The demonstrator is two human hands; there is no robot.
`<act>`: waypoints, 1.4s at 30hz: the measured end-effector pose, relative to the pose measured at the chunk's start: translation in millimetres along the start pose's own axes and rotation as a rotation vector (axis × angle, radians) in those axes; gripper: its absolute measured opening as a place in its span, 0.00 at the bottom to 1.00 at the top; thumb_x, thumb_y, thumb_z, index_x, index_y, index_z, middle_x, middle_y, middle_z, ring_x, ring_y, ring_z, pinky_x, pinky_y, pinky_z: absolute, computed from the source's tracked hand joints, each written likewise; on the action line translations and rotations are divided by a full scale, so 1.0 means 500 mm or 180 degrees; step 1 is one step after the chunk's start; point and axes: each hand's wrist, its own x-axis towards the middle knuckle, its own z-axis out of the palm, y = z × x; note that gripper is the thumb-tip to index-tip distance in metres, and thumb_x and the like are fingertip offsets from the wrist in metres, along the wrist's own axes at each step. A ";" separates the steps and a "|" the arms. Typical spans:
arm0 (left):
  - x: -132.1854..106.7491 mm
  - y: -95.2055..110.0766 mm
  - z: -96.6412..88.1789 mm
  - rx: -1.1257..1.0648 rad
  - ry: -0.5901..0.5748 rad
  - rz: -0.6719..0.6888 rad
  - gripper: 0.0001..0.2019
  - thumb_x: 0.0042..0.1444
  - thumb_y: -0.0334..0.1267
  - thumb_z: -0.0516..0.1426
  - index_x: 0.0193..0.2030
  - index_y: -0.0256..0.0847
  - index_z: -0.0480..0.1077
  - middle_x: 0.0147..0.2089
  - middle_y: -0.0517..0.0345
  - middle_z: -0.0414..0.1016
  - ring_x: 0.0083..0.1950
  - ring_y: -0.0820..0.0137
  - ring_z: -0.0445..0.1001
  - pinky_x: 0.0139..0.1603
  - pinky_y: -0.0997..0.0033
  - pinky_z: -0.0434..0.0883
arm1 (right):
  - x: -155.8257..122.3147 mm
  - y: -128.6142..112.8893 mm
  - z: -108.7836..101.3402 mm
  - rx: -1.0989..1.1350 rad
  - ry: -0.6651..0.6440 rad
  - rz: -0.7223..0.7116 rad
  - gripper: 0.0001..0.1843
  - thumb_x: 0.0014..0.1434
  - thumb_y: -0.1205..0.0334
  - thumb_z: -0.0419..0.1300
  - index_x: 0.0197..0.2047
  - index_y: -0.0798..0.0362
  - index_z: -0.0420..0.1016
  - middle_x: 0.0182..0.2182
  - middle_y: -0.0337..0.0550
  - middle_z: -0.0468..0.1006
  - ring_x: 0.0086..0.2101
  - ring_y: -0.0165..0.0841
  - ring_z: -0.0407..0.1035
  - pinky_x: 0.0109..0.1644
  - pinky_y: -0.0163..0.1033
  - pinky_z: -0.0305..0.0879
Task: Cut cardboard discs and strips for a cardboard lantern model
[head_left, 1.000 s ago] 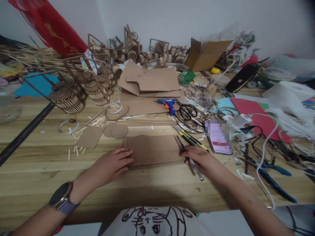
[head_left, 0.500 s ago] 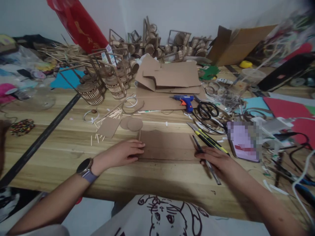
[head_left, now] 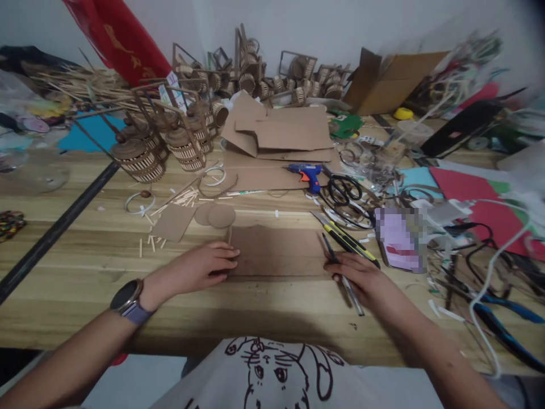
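A flat rectangular piece of brown cardboard (head_left: 279, 253) lies in front of me on the wooden table. My left hand (head_left: 208, 264), with a watch (head_left: 128, 296) on its wrist, rests at the cardboard's left edge, fingers stretched out and a little apart. At the right edge, my right hand (head_left: 353, 275) is closed round a slim pen (head_left: 351, 295), which slants across the fingers. Its fingertips touch the cardboard's edge. Beyond that hand lies a yellow and black utility knife (head_left: 347, 238). Two round cardboard discs (head_left: 221, 216) lie past my left hand.
A blue glue gun (head_left: 309, 176) lies by folded cardboard (head_left: 289, 133), with black-handled scissors (head_left: 343, 184) beside it. Small lidded baskets (head_left: 138, 156) stand at back left. Thin sticks (head_left: 185, 197) are scattered nearby. A phone (head_left: 398, 241) and blue-handled pliers (head_left: 502, 329) lie right.
The whole view has shifted, so things appear slightly further left. Both hands keep their places at the cardboard's edges, and the pen stays in my right hand.
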 end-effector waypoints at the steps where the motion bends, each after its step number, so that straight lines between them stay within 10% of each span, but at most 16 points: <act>1: 0.000 0.000 0.001 0.0029 0.0014 0.0018 0.15 0.65 0.33 0.55 0.55 0.40 0.77 0.64 0.49 0.75 0.66 0.58 0.69 0.65 0.56 0.70 | -0.001 -0.001 0.000 0.0016 0.0022 0.0019 0.16 0.68 0.68 0.52 0.49 0.50 0.80 0.48 0.53 0.84 0.54 0.44 0.75 0.55 0.50 0.74; 33: 0.010 0.047 0.013 0.0929 -0.0027 -0.0081 0.10 0.62 0.27 0.56 0.47 0.36 0.77 0.61 0.45 0.76 0.58 0.58 0.72 0.59 0.59 0.71 | 0.023 -0.007 -0.019 -0.0062 0.0093 -0.0364 0.18 0.65 0.75 0.50 0.47 0.53 0.79 0.45 0.56 0.83 0.48 0.45 0.78 0.50 0.48 0.76; 42: 0.113 0.068 -0.024 0.0511 -0.0703 0.0269 0.15 0.65 0.25 0.52 0.53 0.37 0.74 0.54 0.50 0.75 0.48 0.66 0.77 0.49 0.71 0.71 | 0.021 -0.005 -0.016 0.0072 0.0001 -0.0220 0.17 0.65 0.73 0.52 0.48 0.50 0.80 0.43 0.51 0.84 0.49 0.44 0.77 0.52 0.48 0.74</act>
